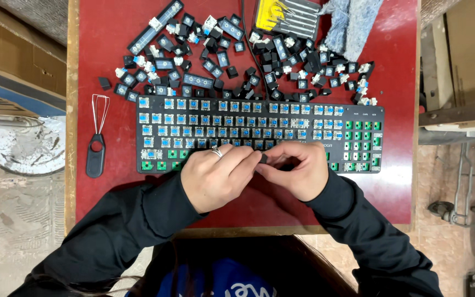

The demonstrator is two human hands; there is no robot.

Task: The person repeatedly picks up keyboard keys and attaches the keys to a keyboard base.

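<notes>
A red table (111,33) carried the work, its top taken up largely by a black keyboard (259,135) stripped of its caps, blue and green switches exposed. The keyboard's long axis ran left to right across the table, parallel to the near edge, with the number-pad end to the person's right. Beyond its far edge lay a wide scatter of loose black keycaps (237,49), with a set of small screwdrivers (290,16) and a blue-grey cloth (350,25) at the far side. A wire keycap puller (97,140) with a black handle lay left of the keyboard, its wire loop pointing away from the person. The left hand (215,179) and right hand (298,170) met over the keyboard's near edge, fingers closed together on a small black keycap (263,159) pinched between the fingertips of both. Its orientation could not be determined at that size.
</notes>
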